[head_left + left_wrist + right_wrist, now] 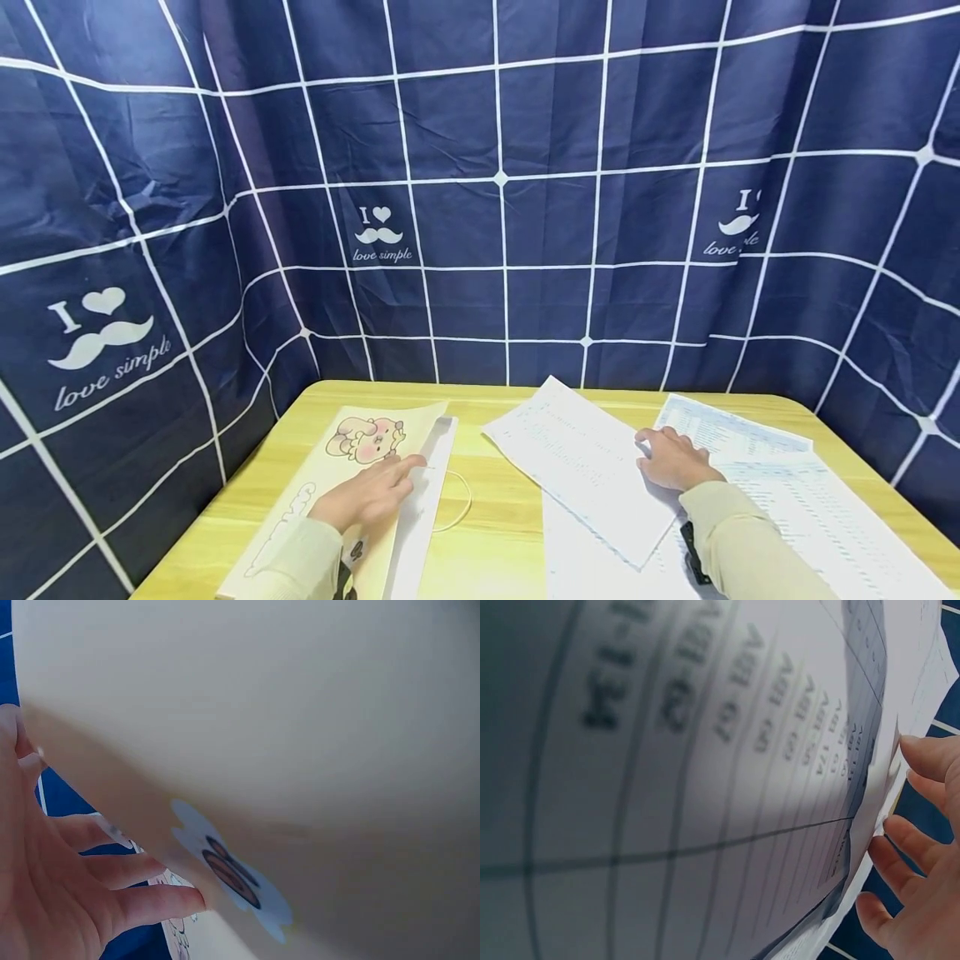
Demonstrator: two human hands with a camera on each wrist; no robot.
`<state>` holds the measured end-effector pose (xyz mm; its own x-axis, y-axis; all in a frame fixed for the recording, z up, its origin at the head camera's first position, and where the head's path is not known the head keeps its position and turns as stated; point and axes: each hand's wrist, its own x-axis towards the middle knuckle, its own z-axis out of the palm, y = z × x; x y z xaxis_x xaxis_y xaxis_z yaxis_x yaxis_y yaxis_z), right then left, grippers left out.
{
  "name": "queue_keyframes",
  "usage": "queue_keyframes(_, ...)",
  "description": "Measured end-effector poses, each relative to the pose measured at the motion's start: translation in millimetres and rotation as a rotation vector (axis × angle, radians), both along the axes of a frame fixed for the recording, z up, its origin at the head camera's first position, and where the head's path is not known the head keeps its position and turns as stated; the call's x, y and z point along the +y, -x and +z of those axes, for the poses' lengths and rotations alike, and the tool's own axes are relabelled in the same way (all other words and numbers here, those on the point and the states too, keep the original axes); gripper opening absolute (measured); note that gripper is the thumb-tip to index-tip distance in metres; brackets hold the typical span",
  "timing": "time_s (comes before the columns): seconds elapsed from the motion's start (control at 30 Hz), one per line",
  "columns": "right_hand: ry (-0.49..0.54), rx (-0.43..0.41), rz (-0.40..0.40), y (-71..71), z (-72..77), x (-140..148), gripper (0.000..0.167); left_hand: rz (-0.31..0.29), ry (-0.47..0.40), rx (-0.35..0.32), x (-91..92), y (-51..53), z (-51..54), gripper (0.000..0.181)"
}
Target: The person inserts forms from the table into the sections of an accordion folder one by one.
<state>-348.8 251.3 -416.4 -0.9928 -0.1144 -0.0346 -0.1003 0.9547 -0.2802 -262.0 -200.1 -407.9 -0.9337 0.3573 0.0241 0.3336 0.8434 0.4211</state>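
On the left lies a cream folder (292, 508) with a cartoon animal printed on its cover, partly raised along the right side. My left hand (371, 493) holds that cover by its edge, and white paper (420, 521) shows beneath it. In the left wrist view, the thumb and fingers of the left hand (67, 885) meet the edge of the cover (247, 735). At the right, my right hand (675, 460) pinches the right edge of a printed sheet (577, 467), which slants over other sheets. The right wrist view has the right hand (922, 847) at the paper edges.
More printed sheets (817, 517) spread across the right of the wooden table (480, 500), one (727, 429) near the back edge. A thin pale elastic loop (467, 500) sticks out beside the folder. Dark blue gridded curtains (450, 208) enclose the back and sides.
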Motion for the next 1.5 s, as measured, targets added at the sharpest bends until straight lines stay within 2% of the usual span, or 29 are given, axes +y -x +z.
queue_keyframes(0.5,0.025,-0.006,-0.019,0.8,-2.6,1,0.037,0.021,-0.02,0.065,-1.9,-1.1,-2.3,0.042)
queue_keyframes(0.67,0.041,-0.002,-0.021,0.9,-4.1,2,0.036,0.04,-0.032,0.09,-1.5,-1.5,-0.2,0.044)
queue_keyframes(0.97,0.045,-0.001,-0.024,1.3,-6.2,2,0.036,0.029,-0.025,0.141,-0.9,-3.3,5.1,0.044)
queue_keyframes(1.2,0.051,0.0,-0.021,0.0,-5.0,1,0.036,0.026,-0.078,0.191,-6.7,-3.3,9.0,0.044)
queue_keyframes(1.5,0.05,-0.003,-0.03,0.4,-6.6,1,0.036,0.063,-0.16,0.194,-10.6,-7.3,19.4,0.044)
